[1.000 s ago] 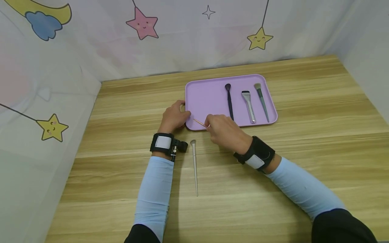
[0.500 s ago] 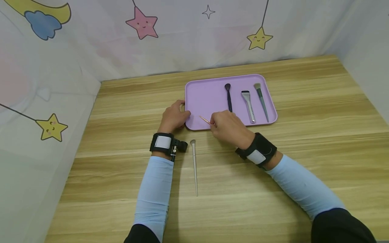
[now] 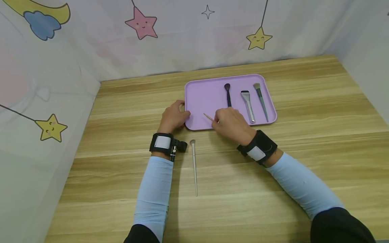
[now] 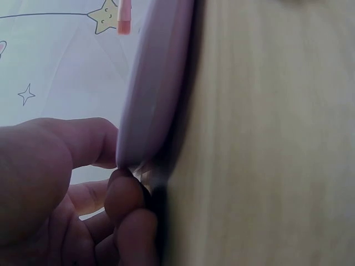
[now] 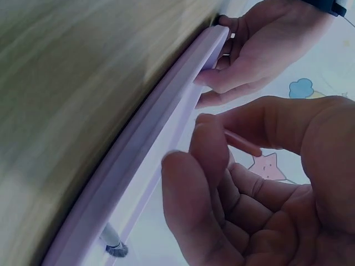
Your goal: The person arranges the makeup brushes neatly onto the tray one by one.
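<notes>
We see the left hand (image 3: 174, 117) gripping the left edge of the lilac tray (image 3: 203, 98), its thumb over the rim. Our right hand (image 3: 231, 124) pinches a slim pink brush (image 3: 208, 117) between thumb and fingers over the near side of the tray, the brush's thin end pointing far and left; whether it touches the tray we cannot quite tell. To the right, from left to right, lie a black brush (image 3: 228, 94), its near end hidden behind the right hand, a flat-headed silver brush (image 3: 248, 105) and a green-handled brush (image 3: 262, 102). On the wooden table (image 3: 237, 195), near and left of the right hand, we have a pale long-handled brush (image 3: 195, 165).
</notes>
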Demonstrator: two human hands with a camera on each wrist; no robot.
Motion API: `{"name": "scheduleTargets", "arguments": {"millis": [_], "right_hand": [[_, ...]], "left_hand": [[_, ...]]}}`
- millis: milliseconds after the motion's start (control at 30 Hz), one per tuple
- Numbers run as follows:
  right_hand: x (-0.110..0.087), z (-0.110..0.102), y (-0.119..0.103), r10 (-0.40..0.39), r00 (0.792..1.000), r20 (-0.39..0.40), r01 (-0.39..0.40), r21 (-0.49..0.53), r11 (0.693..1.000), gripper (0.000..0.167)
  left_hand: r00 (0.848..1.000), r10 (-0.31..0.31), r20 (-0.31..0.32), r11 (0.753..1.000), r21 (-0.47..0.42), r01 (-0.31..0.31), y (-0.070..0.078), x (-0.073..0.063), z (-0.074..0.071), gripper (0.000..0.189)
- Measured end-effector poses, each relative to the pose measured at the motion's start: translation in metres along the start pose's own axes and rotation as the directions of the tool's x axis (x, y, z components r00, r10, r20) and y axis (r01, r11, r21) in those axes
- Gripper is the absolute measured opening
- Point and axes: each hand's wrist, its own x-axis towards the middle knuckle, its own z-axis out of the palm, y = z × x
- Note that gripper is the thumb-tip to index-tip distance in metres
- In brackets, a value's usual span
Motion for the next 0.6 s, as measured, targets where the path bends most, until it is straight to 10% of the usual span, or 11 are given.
{"name": "scheduleTargets", "arguments": {"millis": [600], "right_hand": [[0.006, -0.001, 0.011, 0.034, 0.994, -0.106, -0.044, -0.090, 0.995, 0.033]], "left_hand": [[1.000, -0.008, 0.008, 1.000, -0.002, 0.008, 0.001, 0.001, -0.001, 0.060]]}}
